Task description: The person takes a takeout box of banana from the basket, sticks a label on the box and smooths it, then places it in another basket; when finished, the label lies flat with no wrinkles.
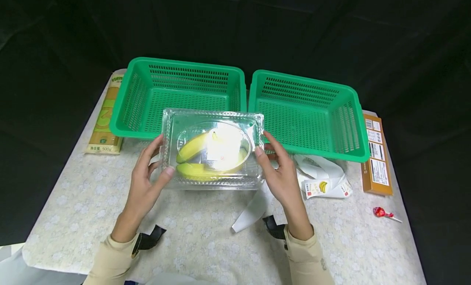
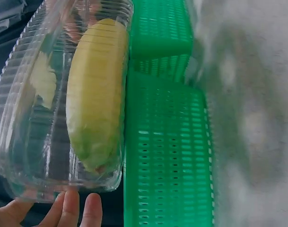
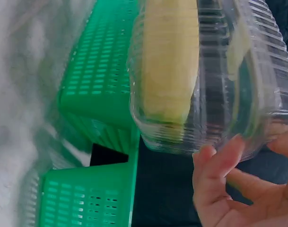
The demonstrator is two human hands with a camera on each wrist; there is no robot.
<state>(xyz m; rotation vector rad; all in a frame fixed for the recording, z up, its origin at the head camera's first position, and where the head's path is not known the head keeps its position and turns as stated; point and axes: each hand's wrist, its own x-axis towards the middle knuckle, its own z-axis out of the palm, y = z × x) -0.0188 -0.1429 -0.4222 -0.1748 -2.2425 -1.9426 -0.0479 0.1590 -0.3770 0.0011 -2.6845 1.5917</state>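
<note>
Both hands hold up a clear plastic clamshell box [image 1: 215,178], its lid down, with yellow bananas [image 1: 191,148] inside. On the left end, my left hand [image 1: 145,187] grips with the thumb near the front corner; its fingertips touch the box wall in the left wrist view. My right hand [image 1: 281,174] grips the opposite end, thumb on the rim and fingers against the side. Glare on the lid hides part of the fruit. In the right wrist view a banana [image 3: 167,61] shows through the ribbed wall, its tip greenish in the left wrist view.
Two green baskets, left [image 1: 117,117] and right [image 1: 362,142], stand behind the box. A noodle packet [image 1: 104,117] lies at left, an orange carton [image 1: 378,154] at right. Banana-printed white paper strips [image 1: 327,174] and a red lollipop [image 1: 380,212] lie on the patterned tablecloth [image 1: 206,244].
</note>
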